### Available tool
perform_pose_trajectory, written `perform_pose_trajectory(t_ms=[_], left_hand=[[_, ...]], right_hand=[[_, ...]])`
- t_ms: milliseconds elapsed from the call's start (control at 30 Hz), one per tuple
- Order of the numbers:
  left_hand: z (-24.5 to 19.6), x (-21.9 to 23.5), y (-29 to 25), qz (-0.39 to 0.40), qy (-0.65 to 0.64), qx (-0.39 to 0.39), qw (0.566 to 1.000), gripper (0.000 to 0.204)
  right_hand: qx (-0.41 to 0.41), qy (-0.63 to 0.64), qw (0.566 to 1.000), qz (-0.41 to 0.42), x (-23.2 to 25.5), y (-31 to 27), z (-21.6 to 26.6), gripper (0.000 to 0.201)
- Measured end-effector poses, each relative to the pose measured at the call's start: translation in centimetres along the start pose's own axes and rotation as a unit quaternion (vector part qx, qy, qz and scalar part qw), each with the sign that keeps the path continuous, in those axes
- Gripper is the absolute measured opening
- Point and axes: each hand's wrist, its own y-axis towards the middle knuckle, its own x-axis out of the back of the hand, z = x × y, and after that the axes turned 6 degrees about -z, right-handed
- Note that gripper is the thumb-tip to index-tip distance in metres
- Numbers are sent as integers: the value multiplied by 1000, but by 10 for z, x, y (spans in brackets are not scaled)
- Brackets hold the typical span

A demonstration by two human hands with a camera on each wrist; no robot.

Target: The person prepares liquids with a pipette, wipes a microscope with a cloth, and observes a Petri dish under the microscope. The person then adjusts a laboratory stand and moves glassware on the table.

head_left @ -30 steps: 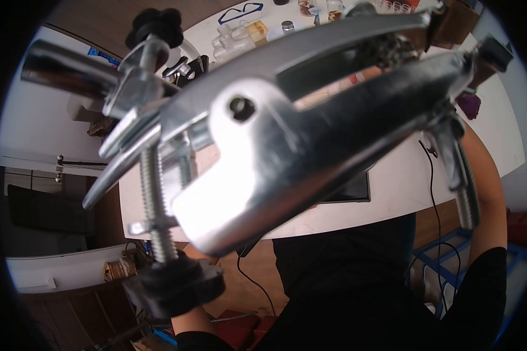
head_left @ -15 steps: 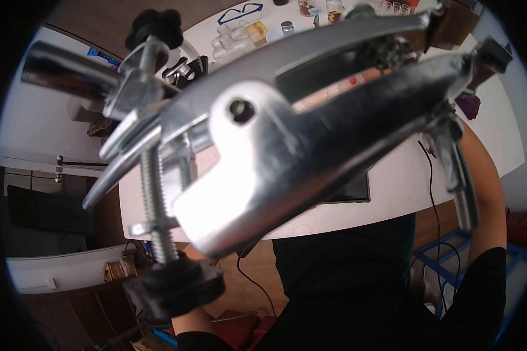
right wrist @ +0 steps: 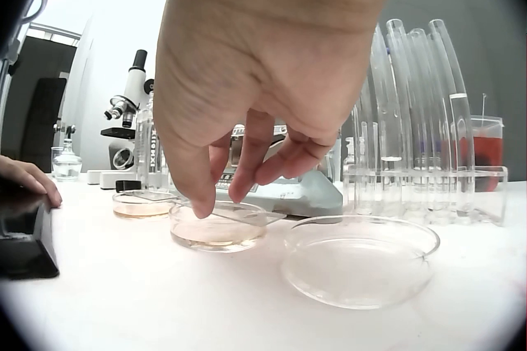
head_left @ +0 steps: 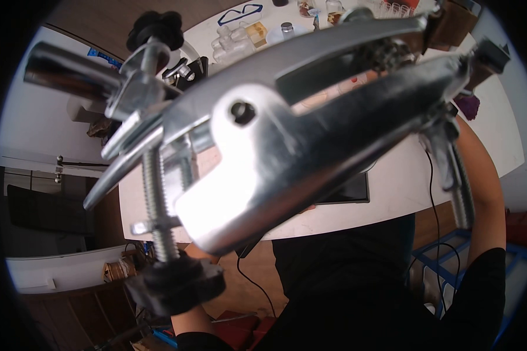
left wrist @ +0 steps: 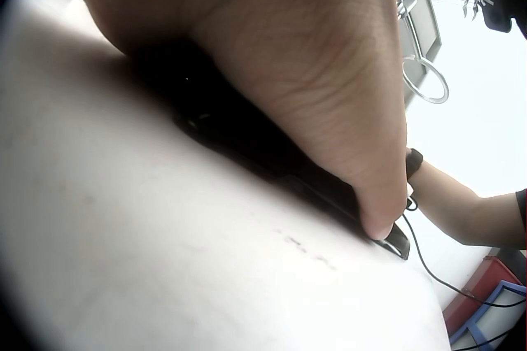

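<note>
In the right wrist view, my right hand (right wrist: pixel 255 96) points down over the middle petri dish (right wrist: pixel 216 243), thumb and forefinger pinching a clear glass slide (right wrist: pixel 257 216) at its rim. The dish holds a pale orange layer. To its left stands a similar dish (right wrist: pixel 142 211) with a slide across it; nearer on the right is an empty-looking clear dish (right wrist: pixel 362 285). My left hand (left wrist: pixel 305 63) rests, fingers extended, on a black flat device (left wrist: pixel 247 133) on the table. A large metal clamp (head_left: pixel 310 134) hides most of both hands in the head view.
Behind the dishes stand a microscope (right wrist: pixel 130 100), a grey-green device (right wrist: pixel 309 195) and a rack (right wrist: pixel 486 199) of tall glass tubes (right wrist: pixel 428 120). A red-filled beaker (right wrist: pixel 487 149) is at the right. Clear bottles (head_left: pixel 231 44) stand at the table's back, and a cable (head_left: pixel 432 187) hangs over its front edge.
In the head view, the right forearm and the clamp's right end have shifted very slightly left. The black device keeps its place. Both hands' earlier finger positions are hidden.
</note>
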Motion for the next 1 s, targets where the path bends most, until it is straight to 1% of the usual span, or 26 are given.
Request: perform_pose_trajectory(t_ms=[67,100,167,300,367,400,467,500,567,600,667,700,767,800,867,1000], left_hand=[[1,1,0,-2,6,-6,1000,112],[1,1,0,-4,12,-12,1000,112],[1,0,0,-5,9,-12,1000,112],[0,1,0,-4,6,-11,1000,113],[0,1,0,-4,2,-10,1000,113],[0,0,0,-4,-1,-7,1000,113],[0,1,0,-3,-1,-7,1000,113],[0,1,0,-3,0,-8,1000,113],[-1,1,0,-3,-1,-7,1000,113],[-1,1,0,-2,-2,-6,1000,113],[0,1,0,-3,0,-6,1000,114],[0,1,0,-3,1,-7,1000,114],[0,1,0,-4,1,-6,1000,114],[0,1,0,-4,0,-5,1000,114],[0,1,0,-3,2,-5,1000,114],[0,1,-1,0,6,-4,1000,113]], right_hand=[[38,23,999,28,13,8,-9,16],[38,23,999,29,16,7,-9,16],[63,73,994,-51,21,4,-8,17],[34,46,995,-78,16,4,-2,18],[-52,56,997,31,20,12,5,18],[-52,57,997,30,18,11,6,18],[-4,49,999,4,11,5,7,19],[-4,50,999,4,9,6,4,19],[0,31,998,56,7,8,-2,20],[0,31,998,56,4,6,-2,20],[-7,33,999,18,0,2,0,21],[-7,33,999,18,1,0,2,21],[18,69,997,14,5,-4,5,23],[18,69,997,14,3,-3,3,23],[-11,63,997,41,-4,1,-3,21],[16,37,998,49,1,3,0,20]])
